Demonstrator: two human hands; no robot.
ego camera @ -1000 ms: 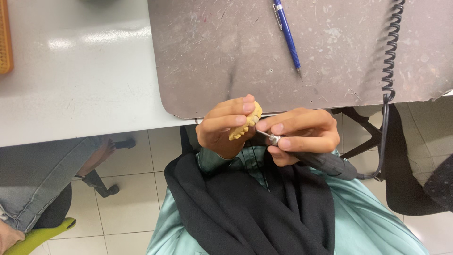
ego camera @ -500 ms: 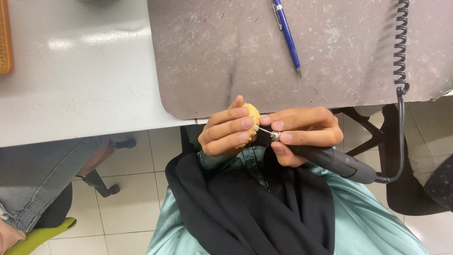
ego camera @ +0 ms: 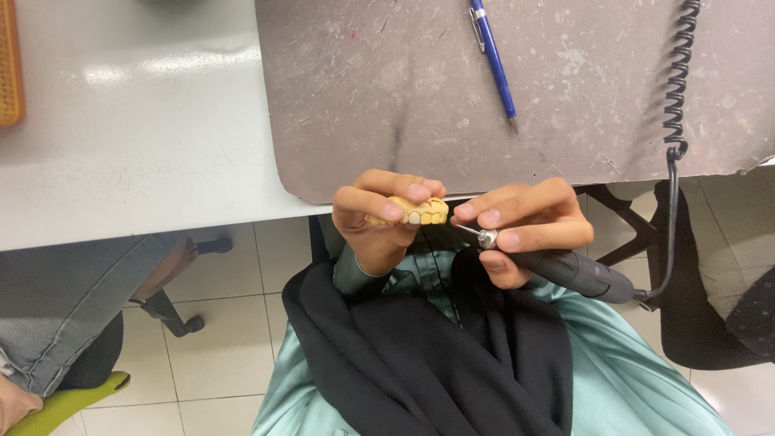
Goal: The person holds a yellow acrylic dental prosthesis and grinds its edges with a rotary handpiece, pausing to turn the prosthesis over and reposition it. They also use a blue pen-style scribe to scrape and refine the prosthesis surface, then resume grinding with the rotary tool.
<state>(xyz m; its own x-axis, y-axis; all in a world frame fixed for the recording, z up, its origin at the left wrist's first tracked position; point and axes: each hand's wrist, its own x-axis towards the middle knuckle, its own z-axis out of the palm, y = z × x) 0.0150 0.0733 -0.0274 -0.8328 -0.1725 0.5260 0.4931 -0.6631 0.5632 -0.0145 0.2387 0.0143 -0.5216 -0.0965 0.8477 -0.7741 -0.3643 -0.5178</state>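
My left hand (ego camera: 379, 222) pinches a small yellow dental model (ego camera: 416, 211) with a row of whitish teeth, held just below the bench edge. My right hand (ego camera: 525, 226) grips a dark rotary handpiece (ego camera: 577, 273) like a pen. Its thin metal tip (ego camera: 472, 233) points left, close beside the model's right end. A coiled black cord (ego camera: 676, 89) runs from the handpiece up over the bench. Both hands hover above my lap, which is covered by a black cloth (ego camera: 420, 355) over a teal garment.
A worn grey-brown mat (ego camera: 387, 89) lies on the pale bench (ego camera: 129, 137), with a blue pen (ego camera: 494, 58) on it. An orange-brown object (ego camera: 10, 64) sits at the far left edge. Another person's jeans-clad leg (ego camera: 56, 307) and a chair base are at lower left.
My left hand has turned the model so its teeth now face up toward me. My right hand has shifted slightly right, the tool tip drawing a little away from the model.
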